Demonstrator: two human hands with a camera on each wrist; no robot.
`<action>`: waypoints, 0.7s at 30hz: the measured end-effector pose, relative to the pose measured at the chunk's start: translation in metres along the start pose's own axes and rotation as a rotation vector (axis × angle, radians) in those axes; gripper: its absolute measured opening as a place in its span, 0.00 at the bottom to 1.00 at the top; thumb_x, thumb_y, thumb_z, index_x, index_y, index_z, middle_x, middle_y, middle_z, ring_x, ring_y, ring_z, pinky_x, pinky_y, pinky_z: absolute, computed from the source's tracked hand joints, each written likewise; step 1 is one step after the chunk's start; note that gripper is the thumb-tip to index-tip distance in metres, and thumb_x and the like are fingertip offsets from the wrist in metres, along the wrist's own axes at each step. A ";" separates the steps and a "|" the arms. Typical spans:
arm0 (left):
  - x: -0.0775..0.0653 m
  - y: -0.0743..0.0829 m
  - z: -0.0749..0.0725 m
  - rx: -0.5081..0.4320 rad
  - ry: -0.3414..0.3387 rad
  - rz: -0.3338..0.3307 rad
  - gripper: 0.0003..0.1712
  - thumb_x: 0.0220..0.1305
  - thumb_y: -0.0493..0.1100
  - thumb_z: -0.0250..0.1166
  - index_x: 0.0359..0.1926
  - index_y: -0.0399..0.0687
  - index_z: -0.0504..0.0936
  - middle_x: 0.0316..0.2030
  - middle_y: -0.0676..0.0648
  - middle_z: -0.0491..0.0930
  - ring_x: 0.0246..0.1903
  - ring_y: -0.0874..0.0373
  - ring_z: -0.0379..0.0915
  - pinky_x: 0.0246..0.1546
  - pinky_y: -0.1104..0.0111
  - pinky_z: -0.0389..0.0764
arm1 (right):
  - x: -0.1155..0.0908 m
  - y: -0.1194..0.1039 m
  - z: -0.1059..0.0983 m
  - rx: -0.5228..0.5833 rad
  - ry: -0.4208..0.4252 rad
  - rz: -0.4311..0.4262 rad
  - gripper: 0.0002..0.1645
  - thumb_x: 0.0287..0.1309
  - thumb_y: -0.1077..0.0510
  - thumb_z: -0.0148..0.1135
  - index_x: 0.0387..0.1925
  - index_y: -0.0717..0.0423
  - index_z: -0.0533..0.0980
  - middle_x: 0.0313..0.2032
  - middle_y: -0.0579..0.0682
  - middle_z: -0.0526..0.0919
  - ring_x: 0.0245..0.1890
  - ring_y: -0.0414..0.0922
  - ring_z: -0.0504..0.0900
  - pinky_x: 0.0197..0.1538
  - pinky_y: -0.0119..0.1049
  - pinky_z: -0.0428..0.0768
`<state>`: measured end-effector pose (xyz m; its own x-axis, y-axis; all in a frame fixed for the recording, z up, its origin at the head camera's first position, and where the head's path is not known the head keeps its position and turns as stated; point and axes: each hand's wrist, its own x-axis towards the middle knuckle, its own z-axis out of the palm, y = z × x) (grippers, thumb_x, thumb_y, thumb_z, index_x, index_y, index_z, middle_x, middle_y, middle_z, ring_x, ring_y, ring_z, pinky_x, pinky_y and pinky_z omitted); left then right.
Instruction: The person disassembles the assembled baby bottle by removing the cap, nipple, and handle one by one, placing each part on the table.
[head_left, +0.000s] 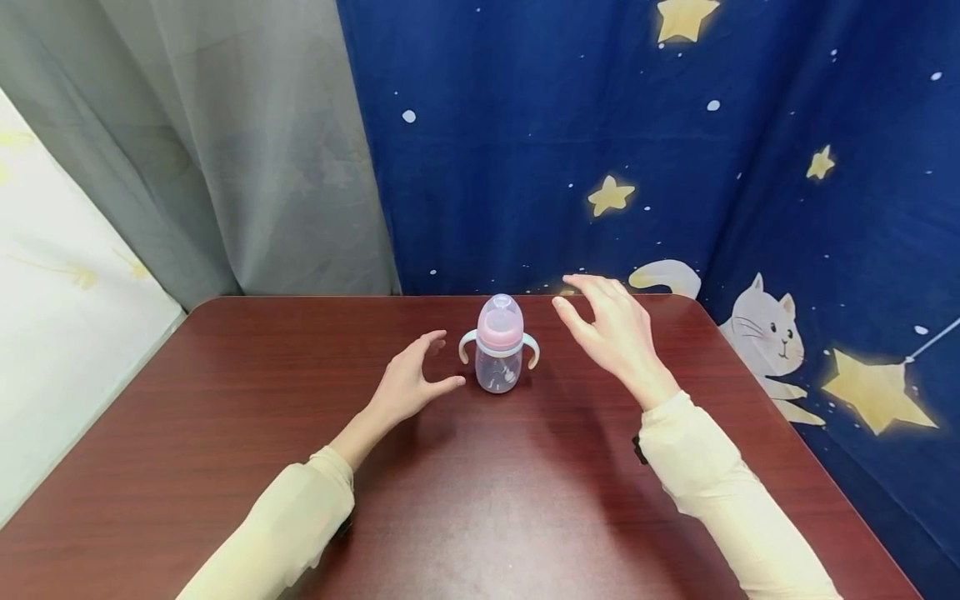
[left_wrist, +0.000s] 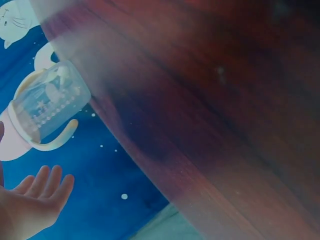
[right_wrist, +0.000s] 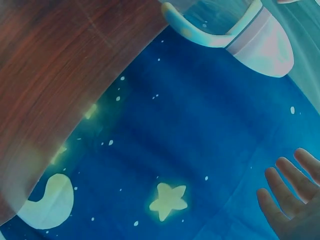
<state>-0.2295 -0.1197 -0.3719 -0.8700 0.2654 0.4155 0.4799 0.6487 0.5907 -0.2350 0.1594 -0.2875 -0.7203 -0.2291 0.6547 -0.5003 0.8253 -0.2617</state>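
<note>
A baby bottle with a pink collar, a clear domed cap and two pale curved handles stands upright on the table. Its see-through body bears white printed marks, plain in the left wrist view on the bottle. Just left of it is my left hand, thumb and fingers spread apart, holding nothing. To the right and higher, my right hand is in the air with its fingers extended, apart from the bottle. In the right wrist view the bottle's cap end shows at the top, away from the right hand.
The reddish-brown wooden table has its far edge just behind the bottle. Beyond it hang a grey curtain and a blue curtain with stars and a cat. A white panel borders the left side.
</note>
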 end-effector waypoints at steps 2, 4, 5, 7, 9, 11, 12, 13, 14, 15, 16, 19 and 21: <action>0.004 -0.002 0.003 0.002 -0.028 -0.015 0.42 0.42 0.53 0.70 0.57 0.41 0.65 0.47 0.42 0.73 0.48 0.50 0.68 0.48 0.58 0.66 | 0.005 -0.002 0.003 -0.001 -0.021 0.003 0.26 0.55 0.41 0.51 0.50 0.51 0.73 0.50 0.50 0.74 0.52 0.47 0.68 0.48 0.48 0.68; 0.009 -0.003 0.006 0.002 -0.060 -0.038 0.44 0.41 0.53 0.71 0.58 0.40 0.64 0.48 0.41 0.72 0.49 0.50 0.67 0.48 0.58 0.66 | 0.009 -0.004 0.005 0.000 -0.048 0.013 0.27 0.55 0.39 0.50 0.51 0.50 0.73 0.50 0.49 0.74 0.52 0.47 0.68 0.47 0.48 0.68; 0.011 -0.004 0.008 0.004 -0.077 -0.049 0.44 0.41 0.54 0.71 0.58 0.40 0.63 0.49 0.41 0.72 0.49 0.50 0.67 0.48 0.57 0.65 | 0.011 -0.005 0.006 0.003 -0.062 0.019 0.28 0.55 0.38 0.50 0.51 0.49 0.73 0.50 0.49 0.73 0.52 0.48 0.68 0.47 0.49 0.67; 0.014 -0.006 0.010 0.009 -0.100 -0.068 0.45 0.41 0.54 0.71 0.58 0.39 0.63 0.49 0.41 0.71 0.49 0.49 0.66 0.48 0.57 0.65 | 0.015 -0.008 0.009 0.009 -0.093 0.035 0.29 0.55 0.37 0.49 0.51 0.49 0.72 0.51 0.49 0.73 0.53 0.48 0.67 0.48 0.49 0.67; 0.017 -0.007 0.013 0.017 -0.118 -0.084 0.45 0.41 0.53 0.71 0.58 0.39 0.63 0.50 0.40 0.71 0.50 0.49 0.66 0.48 0.57 0.65 | 0.019 -0.011 0.013 0.013 -0.130 0.052 0.30 0.54 0.36 0.48 0.52 0.48 0.72 0.52 0.48 0.72 0.54 0.49 0.66 0.50 0.50 0.65; 0.020 -0.009 0.015 0.020 -0.130 -0.095 0.44 0.41 0.52 0.71 0.57 0.39 0.63 0.50 0.40 0.71 0.49 0.49 0.66 0.48 0.57 0.65 | 0.022 -0.015 0.016 0.013 -0.160 0.058 0.31 0.54 0.35 0.48 0.53 0.48 0.71 0.52 0.49 0.72 0.54 0.49 0.66 0.52 0.50 0.63; 0.021 -0.010 0.017 0.020 -0.135 -0.100 0.44 0.41 0.52 0.71 0.57 0.39 0.63 0.50 0.40 0.71 0.49 0.49 0.66 0.48 0.57 0.65 | 0.024 -0.017 0.017 0.011 -0.171 0.057 0.31 0.53 0.35 0.49 0.53 0.48 0.71 0.52 0.49 0.72 0.54 0.49 0.66 0.52 0.50 0.63; 0.022 -0.010 0.018 0.021 -0.144 -0.106 0.44 0.41 0.51 0.71 0.57 0.39 0.63 0.49 0.40 0.71 0.49 0.49 0.66 0.48 0.57 0.65 | 0.025 -0.018 0.018 0.011 -0.184 0.055 0.31 0.53 0.35 0.49 0.53 0.47 0.71 0.52 0.49 0.72 0.54 0.49 0.66 0.52 0.50 0.63; 0.023 -0.011 0.019 0.019 -0.151 -0.112 0.44 0.41 0.51 0.71 0.57 0.39 0.63 0.49 0.41 0.71 0.49 0.49 0.66 0.48 0.56 0.65 | 0.027 -0.019 0.019 0.008 -0.193 0.052 0.31 0.53 0.34 0.49 0.53 0.47 0.71 0.52 0.48 0.72 0.54 0.49 0.66 0.51 0.49 0.63; 0.024 -0.011 0.020 0.018 -0.159 -0.120 0.43 0.41 0.50 0.72 0.57 0.39 0.63 0.49 0.41 0.72 0.48 0.49 0.67 0.48 0.56 0.66 | 0.028 -0.021 0.021 0.007 -0.201 0.048 0.32 0.52 0.34 0.49 0.53 0.47 0.71 0.52 0.48 0.72 0.53 0.48 0.67 0.50 0.49 0.64; 0.024 -0.011 0.021 0.014 -0.164 -0.124 0.43 0.41 0.50 0.72 0.56 0.39 0.63 0.48 0.42 0.72 0.48 0.49 0.67 0.47 0.56 0.66 | 0.029 -0.022 0.022 0.005 -0.213 0.048 0.32 0.52 0.33 0.49 0.53 0.46 0.71 0.52 0.48 0.72 0.53 0.48 0.67 0.50 0.49 0.65; 0.026 -0.012 0.023 -0.006 -0.175 -0.139 0.42 0.41 0.50 0.72 0.55 0.39 0.65 0.46 0.42 0.74 0.47 0.49 0.68 0.47 0.56 0.66 | 0.032 -0.026 0.027 0.012 -0.247 0.052 0.34 0.50 0.32 0.49 0.53 0.46 0.71 0.52 0.48 0.71 0.53 0.47 0.66 0.49 0.50 0.66; 0.026 -0.014 0.024 -0.024 -0.172 -0.140 0.38 0.41 0.51 0.71 0.52 0.40 0.66 0.43 0.43 0.76 0.46 0.50 0.70 0.46 0.57 0.67 | 0.034 -0.028 0.030 0.015 -0.269 0.053 0.34 0.50 0.31 0.49 0.54 0.46 0.70 0.53 0.48 0.71 0.53 0.47 0.66 0.49 0.50 0.65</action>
<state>-0.2615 -0.1044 -0.3860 -0.9337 0.2932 0.2055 0.3541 0.6710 0.6514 -0.2598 0.1133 -0.2797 -0.8464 -0.3162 0.4286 -0.4641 0.8326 -0.3023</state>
